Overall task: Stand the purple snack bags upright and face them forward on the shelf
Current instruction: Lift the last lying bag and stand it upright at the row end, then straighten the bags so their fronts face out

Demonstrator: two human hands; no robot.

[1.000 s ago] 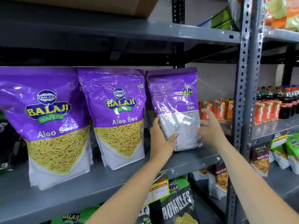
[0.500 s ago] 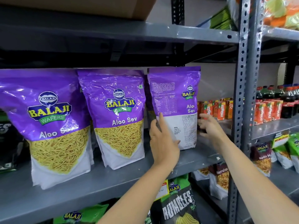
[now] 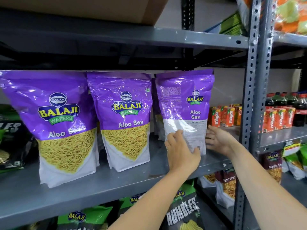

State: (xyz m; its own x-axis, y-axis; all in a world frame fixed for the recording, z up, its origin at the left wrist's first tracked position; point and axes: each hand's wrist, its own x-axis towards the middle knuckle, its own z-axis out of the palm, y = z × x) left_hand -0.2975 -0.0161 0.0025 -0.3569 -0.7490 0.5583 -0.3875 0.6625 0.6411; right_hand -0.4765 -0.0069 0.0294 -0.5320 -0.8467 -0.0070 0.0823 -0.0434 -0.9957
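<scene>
Probably a shop, metal shelving (image 3: 116, 188), stocked snack bags (image 3: 127, 120), juice cartons (image 3: 275, 120)

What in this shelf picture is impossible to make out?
Head view only:
- Small print on the right purple bag: too small and glossy to read.
- Its lower left corner: covered by the left hand.
- Bags behind the front purple ones: hidden, so no count.
- Black bag at far left: cut by the edge.
- Whether the right hand touches the bag: unclear.

3 purple snack bags (image 3: 126, 120) stand in front, 2 hands (image 3: 181, 151).
</scene>
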